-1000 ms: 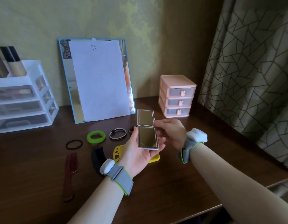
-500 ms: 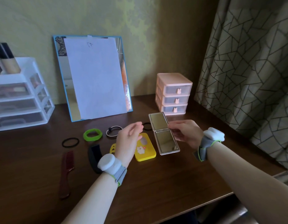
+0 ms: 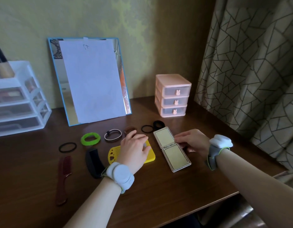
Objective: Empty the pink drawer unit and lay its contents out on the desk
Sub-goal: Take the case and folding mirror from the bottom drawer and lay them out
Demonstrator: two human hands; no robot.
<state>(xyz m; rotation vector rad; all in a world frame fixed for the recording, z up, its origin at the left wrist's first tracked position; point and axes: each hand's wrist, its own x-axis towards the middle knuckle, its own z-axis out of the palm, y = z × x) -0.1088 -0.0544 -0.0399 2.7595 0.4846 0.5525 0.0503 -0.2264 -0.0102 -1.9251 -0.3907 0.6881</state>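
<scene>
head view: right hand (image 3: 192, 141) pinches flat compact mirror (image 3: 172, 148); left hand (image 3: 136, 149) hovers loose.

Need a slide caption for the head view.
Right hand steadies open folding compact mirror on brown wooden desk.

Desk (image 3: 159, 191) – glossy dark wood; drawer unit (image 3: 173, 95) – matt pink plastic.

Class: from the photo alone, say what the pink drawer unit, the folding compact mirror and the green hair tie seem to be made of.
Pink drawer unit: likely moulded plastic, matte frame, translucent drawer fronts. Compact mirror: reflective glass panels in a shiny, metal-looking rim. Green hair tie: probably fabric or elastic, ribbed matte surface.
</scene>
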